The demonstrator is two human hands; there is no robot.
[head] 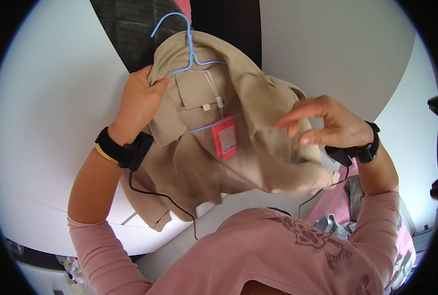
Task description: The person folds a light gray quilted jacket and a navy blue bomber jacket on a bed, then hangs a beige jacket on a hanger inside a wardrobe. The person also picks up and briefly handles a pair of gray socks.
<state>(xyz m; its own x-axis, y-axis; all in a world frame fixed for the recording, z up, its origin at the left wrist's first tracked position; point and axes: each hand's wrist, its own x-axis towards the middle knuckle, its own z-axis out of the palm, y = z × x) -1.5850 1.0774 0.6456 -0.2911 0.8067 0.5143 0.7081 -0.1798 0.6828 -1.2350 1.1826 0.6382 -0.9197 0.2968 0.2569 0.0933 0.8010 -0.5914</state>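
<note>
A beige jacket (270, 143) hangs on a light-blue hanger (190, 48), its hook pointing up and its front spread apart. My left hand (143, 99) pinches the jacket's collar at the left, close to the hanger's shoulder wire. Over the jacket's right side, my right hand (324, 121) has its thumb and fingers apart and nothing between them. Inside the jacket hangs a red tag (224, 138) with a white printed label, on a cord from the neck area. The hanger's lower bar crosses in front of the tag's top. Part of the jacket's lower right is blurred.
White panels (49, 110) rise on the left, and a grey-white surface (326, 48) stands at the right. Dark quilted fabric (127, 33) shows behind the hanger. At lower right, grey clothing (333, 225) lies on pink patterned bedding (326, 202). Thin black cables run from both wrist straps.
</note>
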